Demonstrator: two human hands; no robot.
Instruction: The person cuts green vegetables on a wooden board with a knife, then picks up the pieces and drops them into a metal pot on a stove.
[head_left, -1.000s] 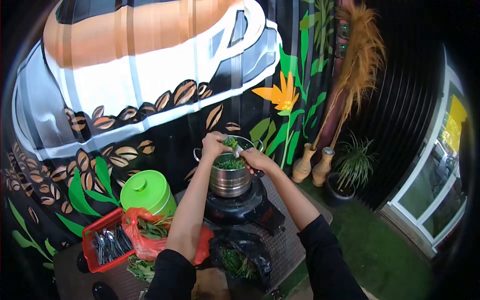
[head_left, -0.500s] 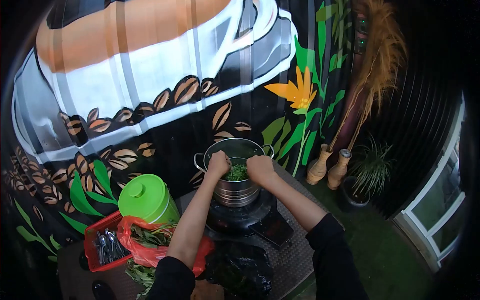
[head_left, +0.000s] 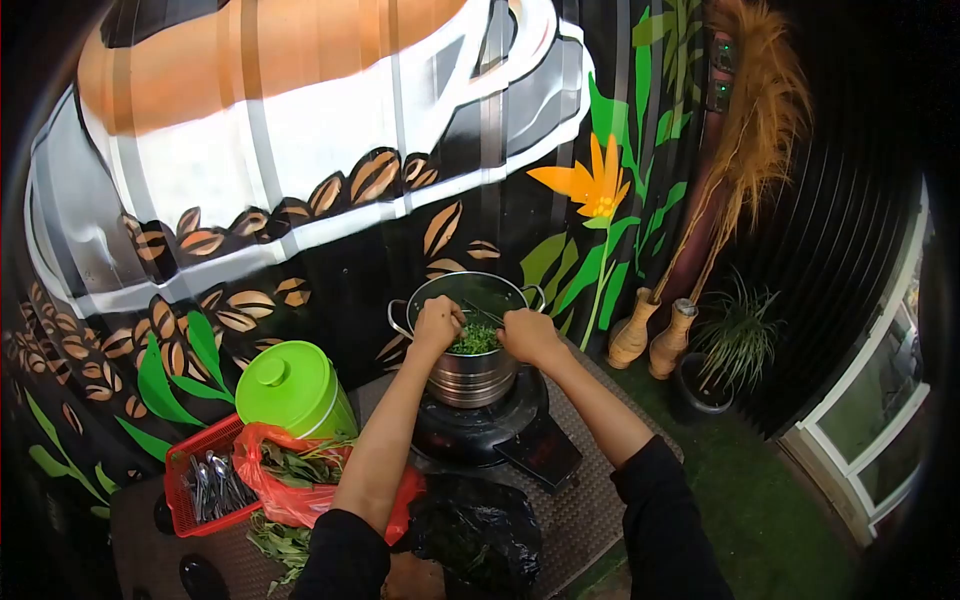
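A steel pot (head_left: 472, 387) with two loop handles holds torn green leaves (head_left: 478, 338). Over its left rim is my left hand (head_left: 437, 325), fingers curled in a pinch. My right hand (head_left: 530, 335) is closed in the same way at the right rim. A thin green stem (head_left: 483, 313) stretches between the fingers of both hands, above the leaves. The pot stands on a black electric cooker (head_left: 450, 435) with a flat control panel (head_left: 540, 452) at its front right.
Left of the cooker are a lime-green lidded bucket (head_left: 290, 392), a red basket (head_left: 180, 500) of cutlery and a red plastic bag (head_left: 290, 495) with leafy stems. A black plastic bag (head_left: 480, 530) lies in front. Wooden vases (head_left: 632, 330) stand beyond the table's right edge.
My hands have opened a little gap between them, and the thin stem now shows across it. The right hand has turned slightly. Pot and bags stay in place.
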